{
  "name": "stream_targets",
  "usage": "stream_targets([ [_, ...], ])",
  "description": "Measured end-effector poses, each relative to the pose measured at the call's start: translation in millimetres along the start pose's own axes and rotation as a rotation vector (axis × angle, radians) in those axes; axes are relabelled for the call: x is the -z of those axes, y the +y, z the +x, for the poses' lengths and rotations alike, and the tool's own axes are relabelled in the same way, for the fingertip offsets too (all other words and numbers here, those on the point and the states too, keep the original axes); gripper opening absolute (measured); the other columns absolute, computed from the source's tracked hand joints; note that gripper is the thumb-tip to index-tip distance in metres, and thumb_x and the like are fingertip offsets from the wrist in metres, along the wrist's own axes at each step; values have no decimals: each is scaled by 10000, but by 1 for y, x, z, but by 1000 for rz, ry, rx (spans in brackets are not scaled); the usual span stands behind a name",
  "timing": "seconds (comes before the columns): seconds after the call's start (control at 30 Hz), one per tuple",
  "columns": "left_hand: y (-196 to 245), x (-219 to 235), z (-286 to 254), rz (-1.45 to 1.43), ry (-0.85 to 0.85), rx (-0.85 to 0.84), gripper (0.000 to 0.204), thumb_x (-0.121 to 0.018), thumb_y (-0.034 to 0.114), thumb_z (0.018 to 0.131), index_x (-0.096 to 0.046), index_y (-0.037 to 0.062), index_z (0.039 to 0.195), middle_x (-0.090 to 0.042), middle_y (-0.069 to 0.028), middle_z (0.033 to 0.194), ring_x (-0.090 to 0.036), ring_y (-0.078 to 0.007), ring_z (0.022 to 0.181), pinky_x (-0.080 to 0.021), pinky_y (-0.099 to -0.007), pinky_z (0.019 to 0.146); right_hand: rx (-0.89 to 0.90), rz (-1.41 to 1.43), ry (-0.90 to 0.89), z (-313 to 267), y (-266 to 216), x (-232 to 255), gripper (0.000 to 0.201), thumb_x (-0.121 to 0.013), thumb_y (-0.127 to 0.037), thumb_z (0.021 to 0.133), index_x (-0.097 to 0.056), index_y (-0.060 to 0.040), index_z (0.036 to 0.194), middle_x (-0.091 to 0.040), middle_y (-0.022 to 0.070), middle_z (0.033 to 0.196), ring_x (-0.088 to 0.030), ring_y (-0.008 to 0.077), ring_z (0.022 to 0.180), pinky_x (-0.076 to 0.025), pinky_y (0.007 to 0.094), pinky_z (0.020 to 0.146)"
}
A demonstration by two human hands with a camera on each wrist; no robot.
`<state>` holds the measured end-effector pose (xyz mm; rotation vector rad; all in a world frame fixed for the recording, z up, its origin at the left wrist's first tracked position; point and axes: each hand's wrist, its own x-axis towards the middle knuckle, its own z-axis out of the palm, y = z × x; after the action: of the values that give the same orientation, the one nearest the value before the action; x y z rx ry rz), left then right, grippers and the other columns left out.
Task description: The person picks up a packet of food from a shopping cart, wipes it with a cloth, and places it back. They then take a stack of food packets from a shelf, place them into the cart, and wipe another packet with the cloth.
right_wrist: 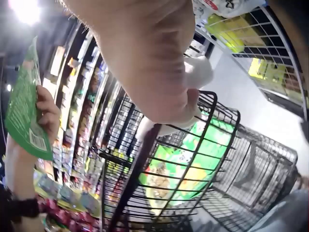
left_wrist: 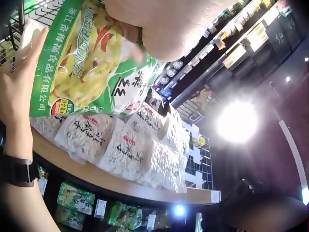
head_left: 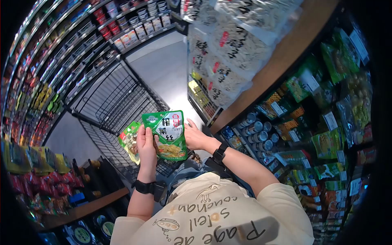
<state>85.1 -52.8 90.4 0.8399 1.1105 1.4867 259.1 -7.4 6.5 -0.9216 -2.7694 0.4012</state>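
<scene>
In the head view my left hand (head_left: 146, 141) grips a green pouch of shredded pickled mustard (head_left: 165, 132) by its left side, thumb across the front. The pouch stands upright with its printed face toward me. The left wrist view shows the yellow shreds pictured on the pouch (left_wrist: 82, 58) up close. My right hand (head_left: 196, 137) is just beyond the pouch's right edge, fingers loosely extended and partly hidden by it. In the right wrist view, that hand (right_wrist: 149, 72) is apart from the pouch (right_wrist: 29, 106) and overlaps the top of the black wire shopping cart (right_wrist: 212, 104).
Another green packet (head_left: 130, 141) lies in the cart basket (head_left: 92, 126). White noodle-like bags (head_left: 228, 45) are piled on a wooden-edged display (head_left: 277, 61) at right, above chilled packets (head_left: 326, 143). Stocked shelves (head_left: 61, 53) line the left, and red packets (head_left: 49, 183) sit nearer.
</scene>
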Motion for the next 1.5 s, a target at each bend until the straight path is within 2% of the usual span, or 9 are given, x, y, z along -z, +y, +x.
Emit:
stream_targets([
  [0.03, 2, -8, 1, 48, -57, 2, 126, -392, 158, 927, -482, 71, 945, -509, 51, 742, -418, 6, 588, -334, -129, 518, -26, -6, 9, -5, 0, 9, 488, -534, -59, 664, -457, -51, 1146, -430, 132, 1218, -298, 270, 1250, -269, 499, 979],
  [0.17, 1, -56, 7, 3, -161, -7, 130, -409, 168, 924, -496, 78, 958, -523, 60, 772, -420, 17, 606, -337, -128, 528, -409, 1193, 623, -50, 0, 56, 252, -333, -199, 938, -378, -20, 1110, -519, 182, 1121, -524, 221, 1040, -408, 321, 851],
  [0.23, -2, -89, 5, 26, -277, 6, 123, -418, 165, 921, -501, 79, 950, -527, 55, 778, -425, 15, 619, -342, -131, 548, -253, 1314, 912, -89, -2, 79, 234, -335, -233, 943, -293, -36, 1063, -487, 216, 1137, -532, 246, 1016, -395, 331, 868],
  [0.53, -42, -263, -37, 237, -864, 178, 138, -429, 107, 897, -466, 28, 1004, -509, 2, 810, -470, -38, 702, -398, -164, 601, -561, 803, 1500, -235, -7, 125, 244, -543, 24, 811, -376, -41, 977, -437, 49, 915, -478, 83, 771, -422, 210, 686],
  [0.73, -66, -359, -44, 149, -1040, -85, 328, -489, -27, 825, -376, 10, 1130, -496, -104, 1062, -485, -147, 944, -421, -255, 794, -714, 719, 1591, -319, 15, 141, 294, -495, 66, 817, -374, -62, 1053, -504, 55, 973, -496, 91, 863, -389, 204, 714],
  [0.83, -67, -390, -53, 150, -1107, -69, 416, -504, -33, 816, -321, 8, 1187, -458, -125, 1119, -469, -172, 1010, -405, -265, 841, -701, 685, 1590, -342, 23, 146, 289, -500, 53, 821, -378, -61, 1057, -516, 57, 968, -506, 93, 853, -395, 215, 707],
  [0.97, -62, -410, -47, -293, -818, 224, 653, -479, -3, 835, -48, -41, 1325, -307, -214, 1298, -347, -266, 1213, -315, -337, 992, -699, 585, 1503, -348, 43, 151, 266, -523, 21, 820, -407, -54, 1047, -524, 63, 978, -527, 99, 833, -413, 235, 683],
  [1.27, -10, -404, -22, -426, -742, 175, 540, -415, -58, 808, -147, -62, 1277, -385, -304, 1204, -454, -319, 1119, -404, -362, 942, -553, 388, 1431, -286, 99, 194, 188, -541, -56, 807, -471, -65, 982, -576, 170, 893, -566, 371, 812, -446, 363, 658],
  [1.5, 10, -410, -22, -300, -789, 156, 519, -397, -62, 811, -149, -76, 1267, -369, -329, 1212, -449, -339, 1122, -397, -371, 952, -596, 375, 1575, -252, 133, 205, 179, -544, -47, 797, -500, -59, 970, -577, 159, 877, -574, 335, 802, -447, 351, 677],
])
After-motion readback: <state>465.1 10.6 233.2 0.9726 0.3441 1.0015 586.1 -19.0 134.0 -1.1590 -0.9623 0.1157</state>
